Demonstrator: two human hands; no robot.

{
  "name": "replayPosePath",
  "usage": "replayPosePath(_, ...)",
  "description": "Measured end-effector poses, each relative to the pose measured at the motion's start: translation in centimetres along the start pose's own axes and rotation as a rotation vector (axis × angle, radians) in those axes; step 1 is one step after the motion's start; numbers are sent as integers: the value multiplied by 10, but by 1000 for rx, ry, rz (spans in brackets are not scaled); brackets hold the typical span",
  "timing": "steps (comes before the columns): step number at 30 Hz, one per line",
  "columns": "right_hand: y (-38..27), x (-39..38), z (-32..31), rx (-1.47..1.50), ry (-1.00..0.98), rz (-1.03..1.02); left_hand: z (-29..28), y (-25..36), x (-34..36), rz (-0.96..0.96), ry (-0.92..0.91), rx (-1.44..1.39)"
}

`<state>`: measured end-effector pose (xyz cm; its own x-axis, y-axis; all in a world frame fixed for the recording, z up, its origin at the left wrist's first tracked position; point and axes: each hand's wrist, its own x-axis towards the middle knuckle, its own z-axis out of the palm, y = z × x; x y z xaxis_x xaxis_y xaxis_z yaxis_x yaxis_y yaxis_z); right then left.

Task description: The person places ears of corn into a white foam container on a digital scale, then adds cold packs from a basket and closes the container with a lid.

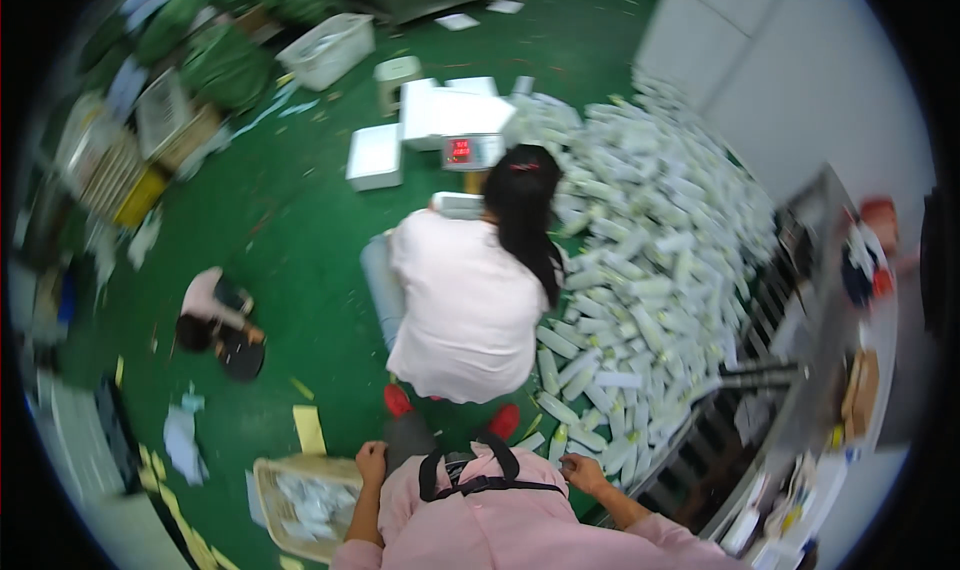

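Note:
My left hand [371,462] hangs beside a cream plastic crate [268,490] holding pale crumpled wrappings; its fingers are curled and nothing shows in them. On the other side, my right hand [583,473] is low next to the near edge of a big pile of long, pale green-white wrapped pieces [650,270]. Its fingers are small and partly hidden, so a grip cannot be made out. Right ahead a person in a white top [465,310] sits with their back to me, facing a scale [473,152] with a red lit display.
White boxes [375,158] and a small stool [398,82] stand beyond the person. A child [215,310] crouches at the left by a dark round object [241,356]. Baskets [180,120] and green sacks [225,65] crowd the far left. A metal rack [690,450] borders the pile.

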<state>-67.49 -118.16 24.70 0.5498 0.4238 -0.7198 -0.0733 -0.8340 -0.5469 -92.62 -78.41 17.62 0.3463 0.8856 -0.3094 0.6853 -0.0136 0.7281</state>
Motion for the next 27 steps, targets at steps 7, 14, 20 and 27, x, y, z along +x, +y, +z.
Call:
replayPosePath(7, -44, -2, -38, -174, -60, -290, -52, 44, -66, -54, -157, 124)
replayPosePath(14, -124, -57, -72, -391, -109, -697, -136, 97, -113, 318, -286, 312)
replayPosePath(20, -159, -99, -65, -338, -227, -953, -195, 143, -127, 659, -654, 321)
replayPosePath(27, -192, -89, -61, -414, -339, -1169, -158, 144, -118, 895, -682, 245)
